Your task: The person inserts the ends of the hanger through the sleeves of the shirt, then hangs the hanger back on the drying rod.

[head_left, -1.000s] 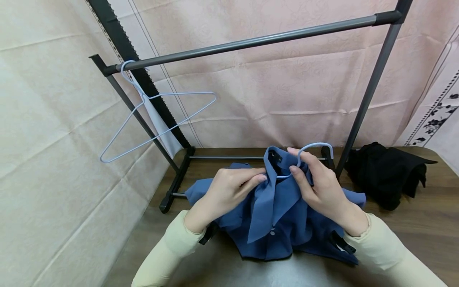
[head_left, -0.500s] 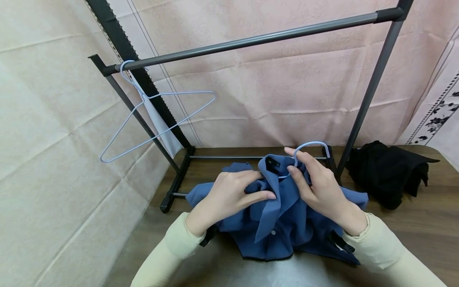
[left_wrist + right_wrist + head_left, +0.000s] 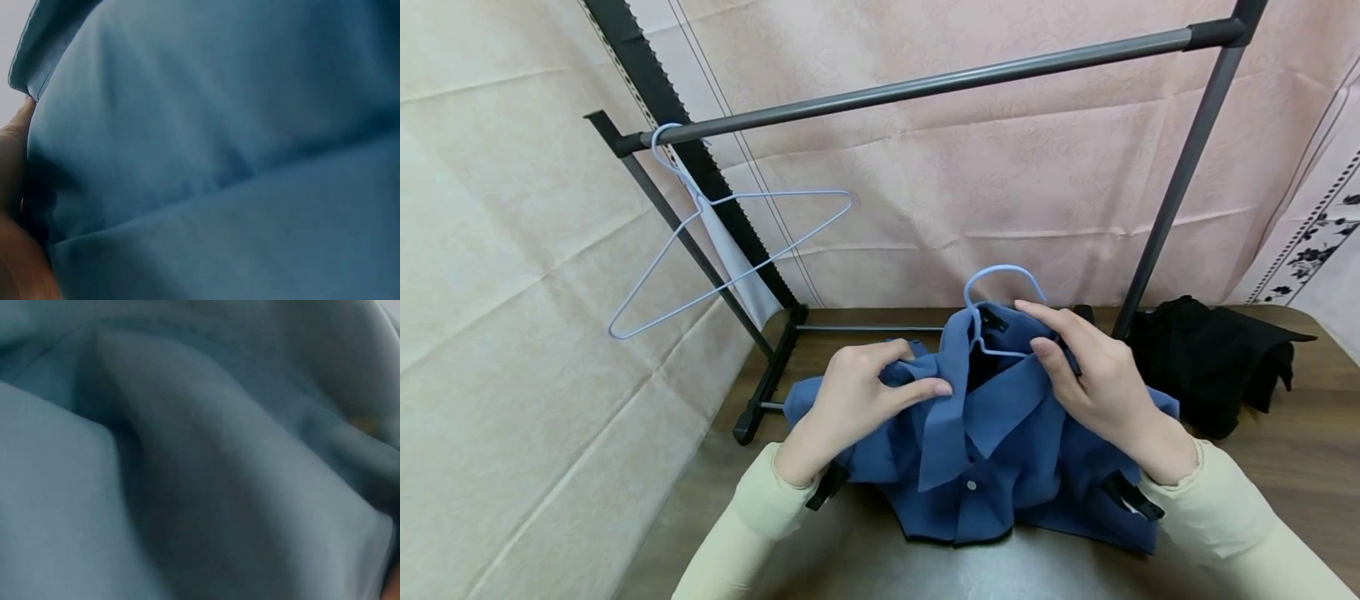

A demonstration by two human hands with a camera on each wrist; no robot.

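Note:
A blue button-up shirt (image 3: 1011,487) lies on the table below the rack, its collar raised. From the neck opening rises the hook of a light-blue hanger (image 3: 976,321); its lower part is hidden inside the shirt. My left hand (image 3: 853,404) pinches the shirt beside the left half of the collar, thumb on top. On the other side, my right hand (image 3: 1097,387) holds the collar between thumb and fingers, apart from the hook. Blue cloth (image 3: 212,112) fills most of the left wrist view, with part of the hand at its left edge. Blurred shirt folds (image 3: 206,475) cover the right wrist view.
A dark metal rack (image 3: 925,87) stands behind the shirt. Another light-blue hanger (image 3: 730,200) hangs at its left end. Crumpled black cloth (image 3: 1210,362) lies on the wooden table (image 3: 1292,467) at right. Pale patterned drapes (image 3: 1000,192) cover the back and left.
The hanger's hook has shifted left and up and turned within the collar. My right hand has gone from the hook's base to the collar's right side. My left hand has moved slightly left.

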